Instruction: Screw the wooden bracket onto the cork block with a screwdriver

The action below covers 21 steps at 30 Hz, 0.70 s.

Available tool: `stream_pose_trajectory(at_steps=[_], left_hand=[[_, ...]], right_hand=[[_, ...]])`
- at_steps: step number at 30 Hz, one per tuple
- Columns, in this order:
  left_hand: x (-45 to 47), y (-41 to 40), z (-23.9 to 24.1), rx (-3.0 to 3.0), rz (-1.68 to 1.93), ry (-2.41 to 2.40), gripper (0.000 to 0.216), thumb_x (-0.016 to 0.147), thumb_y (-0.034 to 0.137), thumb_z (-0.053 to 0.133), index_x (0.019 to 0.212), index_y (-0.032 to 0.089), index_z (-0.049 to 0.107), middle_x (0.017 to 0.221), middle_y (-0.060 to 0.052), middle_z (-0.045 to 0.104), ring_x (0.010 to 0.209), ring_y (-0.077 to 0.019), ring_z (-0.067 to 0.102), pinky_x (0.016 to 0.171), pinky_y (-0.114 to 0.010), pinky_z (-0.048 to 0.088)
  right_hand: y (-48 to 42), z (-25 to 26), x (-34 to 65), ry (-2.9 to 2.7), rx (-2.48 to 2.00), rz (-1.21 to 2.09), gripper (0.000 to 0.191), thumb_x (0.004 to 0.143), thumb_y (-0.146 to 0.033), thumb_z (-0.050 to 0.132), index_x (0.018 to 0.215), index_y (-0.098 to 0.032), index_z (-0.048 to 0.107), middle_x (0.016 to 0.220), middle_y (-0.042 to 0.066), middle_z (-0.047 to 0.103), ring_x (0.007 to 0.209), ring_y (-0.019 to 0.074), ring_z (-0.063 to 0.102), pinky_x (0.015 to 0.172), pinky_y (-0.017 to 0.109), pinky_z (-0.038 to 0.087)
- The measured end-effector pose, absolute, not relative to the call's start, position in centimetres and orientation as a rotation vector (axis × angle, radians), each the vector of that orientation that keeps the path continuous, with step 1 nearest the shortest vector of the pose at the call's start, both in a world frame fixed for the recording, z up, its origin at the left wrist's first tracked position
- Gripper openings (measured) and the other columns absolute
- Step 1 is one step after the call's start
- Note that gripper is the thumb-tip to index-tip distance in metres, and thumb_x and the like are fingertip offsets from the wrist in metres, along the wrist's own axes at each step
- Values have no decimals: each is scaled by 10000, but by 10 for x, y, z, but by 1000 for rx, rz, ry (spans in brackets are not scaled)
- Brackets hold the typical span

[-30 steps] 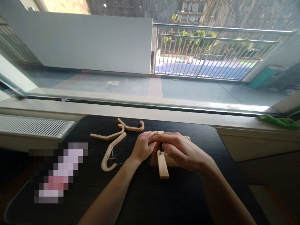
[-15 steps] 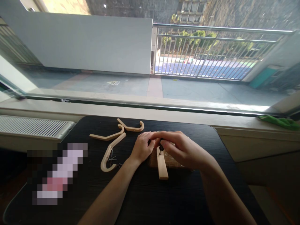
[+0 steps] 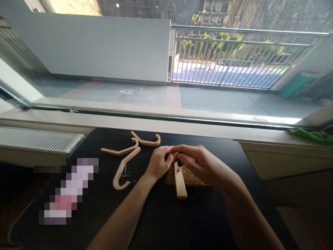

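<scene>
On the black table (image 3: pixel 161 218), my left hand (image 3: pixel 157 165) rests closed on the left edge of a wooden block (image 3: pixel 191 178). A pale wooden hook piece (image 3: pixel 180 184) lies across that block, pointing toward me. My right hand (image 3: pixel 204 166) hovers over the block, its thumb and fingers pinched around a small dark tool or screw (image 3: pixel 179 162) standing on the hook piece. What exactly the fingers grip is too small to name.
Three loose wooden hooks (image 3: pixel 125 166) lie to the left, with several small dark screws (image 3: pixel 128 177) beside the nearest one. A blurred pink object (image 3: pixel 66 192) lies at the table's left. A radiator grille (image 3: pixel 36 139), window sill and green cloth (image 3: pixel 310 135) lie beyond.
My right hand has lifted and drawn back slightly from lying flat over the block into a pinch on the small dark item. The left hand has barely moved.
</scene>
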State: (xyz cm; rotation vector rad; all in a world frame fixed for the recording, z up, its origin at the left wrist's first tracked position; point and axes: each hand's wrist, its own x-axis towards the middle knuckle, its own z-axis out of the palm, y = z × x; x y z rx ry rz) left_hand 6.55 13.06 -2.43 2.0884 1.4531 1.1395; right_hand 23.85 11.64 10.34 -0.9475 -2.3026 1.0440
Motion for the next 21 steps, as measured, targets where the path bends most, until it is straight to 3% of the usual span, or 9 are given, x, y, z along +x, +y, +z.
stream_pose_trajectory(at_steps=[21], left_hand=[[67, 131, -23, 2077, 1137, 1470, 243, 856, 135, 524, 1009, 192, 704, 968, -53, 752, 941, -217, 682, 896, -360, 537]], right_hand=[[115, 97, 243, -2306, -963, 1039, 368, 944, -169, 471, 1263, -225, 645, 907, 13, 717, 881, 164, 655, 804, 284, 493]])
